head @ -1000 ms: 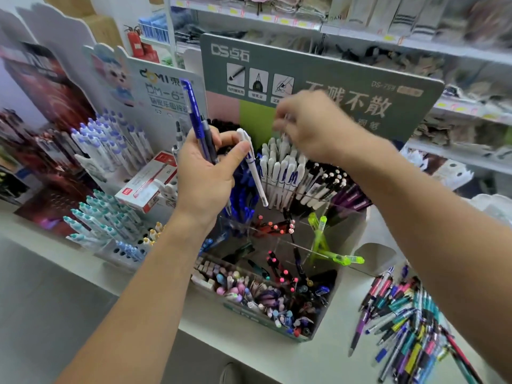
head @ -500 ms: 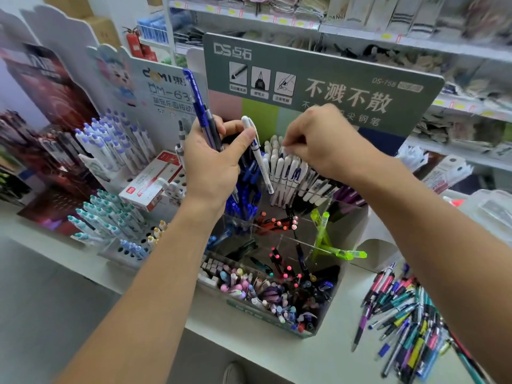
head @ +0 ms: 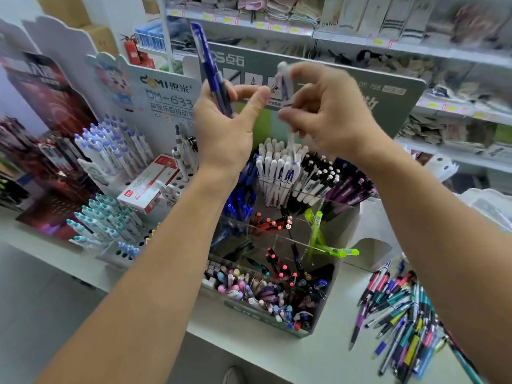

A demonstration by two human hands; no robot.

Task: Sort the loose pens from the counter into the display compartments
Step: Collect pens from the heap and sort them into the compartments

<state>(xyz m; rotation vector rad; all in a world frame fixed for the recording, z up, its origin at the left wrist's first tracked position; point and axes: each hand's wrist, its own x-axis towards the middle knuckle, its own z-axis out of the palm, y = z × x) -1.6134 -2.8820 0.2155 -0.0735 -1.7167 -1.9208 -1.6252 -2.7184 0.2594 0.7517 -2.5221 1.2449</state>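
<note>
My left hand (head: 224, 126) holds blue pens (head: 210, 70) upright above the clear display stand (head: 329, 295). Close beside it, my right hand (head: 327, 112) pinches a blurred white pen (head: 286, 87), whose tip hangs just above the compartment of white pens (head: 277, 167). Beside that compartment stand black-and-white pens (head: 315, 176), purple pens (head: 349, 187) and blue pens (head: 241, 200). A heap of loose pens (head: 401, 314) lies on the white counter (head: 221, 336) at the right.
The stand's green back card (head: 388, 106) rises behind my hands. A second display (head: 116, 151) with white and teal pens and a red-and-white box (head: 146, 184) stands at the left. Store shelves (head: 415, 51) run along the back. Green pens (head: 318, 231) lean in a middle compartment.
My right hand rose from the white pen compartment and took the white pen that my left hand held. My left hand lifted higher with the blue pens.
</note>
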